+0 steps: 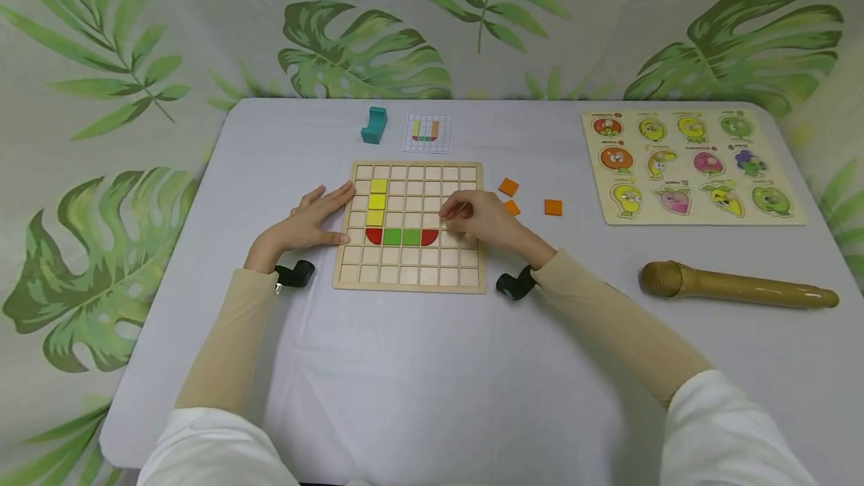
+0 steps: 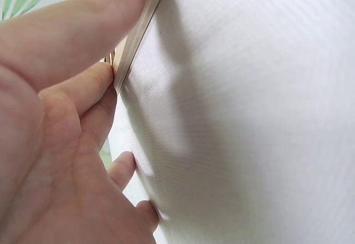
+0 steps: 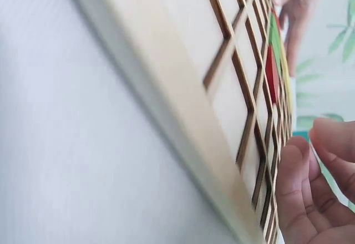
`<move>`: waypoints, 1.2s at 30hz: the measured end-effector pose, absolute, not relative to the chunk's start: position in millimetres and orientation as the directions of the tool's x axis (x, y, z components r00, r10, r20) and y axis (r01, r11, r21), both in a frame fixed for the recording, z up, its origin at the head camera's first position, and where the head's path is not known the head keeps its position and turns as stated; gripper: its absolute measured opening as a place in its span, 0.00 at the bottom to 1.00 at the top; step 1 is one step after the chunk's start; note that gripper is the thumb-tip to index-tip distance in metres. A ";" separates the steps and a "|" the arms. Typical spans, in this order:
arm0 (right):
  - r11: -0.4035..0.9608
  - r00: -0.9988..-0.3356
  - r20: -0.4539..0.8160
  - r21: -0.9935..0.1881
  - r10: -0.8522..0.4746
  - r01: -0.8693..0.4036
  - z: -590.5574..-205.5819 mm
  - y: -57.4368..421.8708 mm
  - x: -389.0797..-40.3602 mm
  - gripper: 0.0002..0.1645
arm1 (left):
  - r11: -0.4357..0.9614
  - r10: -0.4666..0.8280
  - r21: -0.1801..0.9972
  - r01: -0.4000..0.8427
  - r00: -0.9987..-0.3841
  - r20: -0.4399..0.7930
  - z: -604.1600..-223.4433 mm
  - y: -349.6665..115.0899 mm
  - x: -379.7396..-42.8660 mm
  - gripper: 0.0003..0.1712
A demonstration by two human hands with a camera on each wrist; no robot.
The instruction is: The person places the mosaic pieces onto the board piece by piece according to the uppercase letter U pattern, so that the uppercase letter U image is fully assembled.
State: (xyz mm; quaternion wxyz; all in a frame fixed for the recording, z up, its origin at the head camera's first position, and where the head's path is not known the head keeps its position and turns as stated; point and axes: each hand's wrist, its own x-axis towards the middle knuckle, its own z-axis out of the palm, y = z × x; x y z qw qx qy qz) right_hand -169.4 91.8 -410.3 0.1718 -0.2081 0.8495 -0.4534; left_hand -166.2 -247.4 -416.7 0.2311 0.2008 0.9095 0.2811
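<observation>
My left hand [image 1: 307,220] lies spread at the left edge of the wooden grid board [image 1: 398,283], its fingertips and thumb touching the frame, as the left wrist view also shows. Above the board's right side is my right hand [image 1: 482,220], thumb and fingers curled in towards each other; I cannot tell whether a piece is between them. Yellow tiles [image 1: 376,202] form a column on the board. Below them runs a row of a red rounded piece [image 1: 374,236], two green tiles [image 1: 401,237] and another red rounded piece [image 1: 429,237], beside the right fingertips.
Orange tiles [image 1: 553,208] lie right of the board. Behind it are a pattern card [image 1: 442,144] and a teal block [image 1: 373,126]. Farther right are a fruit puzzle board [image 1: 637,167] and a brown microphone [image 1: 749,287].
</observation>
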 end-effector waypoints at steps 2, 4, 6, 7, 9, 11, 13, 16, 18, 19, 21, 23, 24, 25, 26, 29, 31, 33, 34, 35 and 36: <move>0.478 -0.860 -0.105 -0.861 -0.500 -0.173 -409.1 102.0 -171.6 0.08 | 0.763 0.495 0.602 0.237 -0.813 -0.307 -416.8 -247.3 -166.5 0.51; 0.466 -0.868 -0.105 -0.871 -0.485 -0.156 -408.2 113.1 -173.1 0.10 | 0.765 0.494 0.599 0.237 -0.812 -0.310 -416.5 -247.1 -166.6 0.51; 0.456 -0.879 -0.114 -0.881 -0.462 -0.125 -407.4 124.5 -173.8 0.11 | 0.764 0.495 0.600 0.236 -0.811 -0.311 -416.3 -246.9 -166.8 0.51; 0.446 -0.885 -0.122 -0.889 -0.449 -0.104 -407.7 130.1 -174.4 0.11 | 0.764 0.496 0.600 0.236 -0.810 -0.312 -416.2 -246.9 -167.0 0.51; 0.434 -0.899 -0.130 -0.898 -0.419 -0.073 -408.0 140.9 -175.3 0.13 | 0.766 0.495 0.599 0.234 -0.809 -0.317 -415.7 -246.9 -166.9 0.51; 0.419 -0.912 -0.137 -0.907 -0.386 -0.041 -408.9 150.6 -176.1 0.14 | 0.766 0.495 0.598 0.233 -0.808 -0.319 -415.3 -246.9 -166.9 0.51; 0.409 -0.926 -0.133 -0.912 -0.353 -0.025 -410.2 159.2 -177.3 0.15 | 0.768 0.493 0.597 0.231 -0.809 -0.321 -414.7 -246.9 -166.7 0.51; 0.411 -0.946 -0.118 -0.911 -0.301 -0.017 -413.0 168.9 -178.3 0.15 | 0.769 0.492 0.598 0.229 -0.809 -0.323 -414.2 -246.7 -166.7 0.51; 0.412 -0.955 -0.111 -0.911 -0.276 -0.014 -414.6 173.3 -178.6 0.15 | 0.767 0.491 0.600 0.227 -0.809 -0.323 -414.3 -246.5 -166.7 0.51; 0.411 -0.957 -0.112 -0.912 -0.267 -0.008 -415.4 174.8 -178.5 0.15 | 0.767 0.491 0.600 0.225 -0.809 -0.323 -414.4 -246.5 -166.7 0.51; 0.414 -0.959 -0.122 -0.910 -0.257 0.005 -416.8 177.0 -178.6 0.15 | 0.767 0.490 0.601 0.225 -0.810 -0.322 -414.7 -246.5 -166.6 0.51; 0.429 -0.959 -0.131 -0.903 -0.253 0.011 -417.1 178.2 -178.5 0.15 | 0.768 0.488 0.600 0.224 -0.811 -0.323 -415.0 -246.6 -166.3 0.51; 0.437 -0.958 -0.136 -0.899 -0.251 0.013 -417.5 178.4 -178.8 0.16 | 0.769 0.487 0.599 0.223 -0.811 -0.324 -415.2 -246.7 -166.2 0.51; 0.448 -0.957 -0.139 -0.894 -0.254 0.011 -417.8 178.8 -179.1 0.16 | 0.770 0.487 0.598 0.223 -0.811 -0.325 -415.4 -246.8 -166.1 0.51; 0.460 -0.956 -0.141 -0.888 -0.257 0.007 -417.9 178.9 -179.4 0.16 | 0.770 0.487 0.598 0.223 -0.811 -0.325 -415.5 -246.7 -166.0 0.51; 0.498 -0.951 -0.143 -0.867 -0.274 -0.013 -418.4 179.0 -180.9 0.17 | 0.770 0.487 0.598 0.223 -0.811 -0.325 -415.4 -246.3 -165.8 0.51; 0.518 -0.946 -0.143 -0.855 -0.291 -0.030 -418.5 178.9 -181.8 0.17 | 0.768 0.488 0.600 0.224 -0.811 -0.322 -415.2 -246.0 -165.5 0.51; 0.538 -0.943 -0.143 -0.842 -0.299 -0.043 -419.1 178.4 -182.4 0.17 | 0.768 0.488 0.601 0.224 -0.811 -0.322 -415.0 -245.9 -165.2 0.51; 0.546 -0.942 -0.143 -0.837 -0.302 -0.048 -419.5 178.0 -182.6 0.17 | 0.767 0.488 0.601 0.223 -0.811 -0.322 -415.0 -245.9 -165.1 0.51; 0.555 -0.942 -0.142 -0.830 -0.303 -0.054 -420.0 177.7 -182.8 0.17 | 0.767 0.488 0.601 0.223 -0.812 -0.322 -414.9 -245.9 -165.0 0.51; 0.562 -0.942 -0.141 -0.825 -0.303 -0.057 -420.5 177.3 -182.8 0.17 | 0.768 0.487 0.600 0.224 -0.812 -0.321 -415.1 -246.0 -165.0 0.51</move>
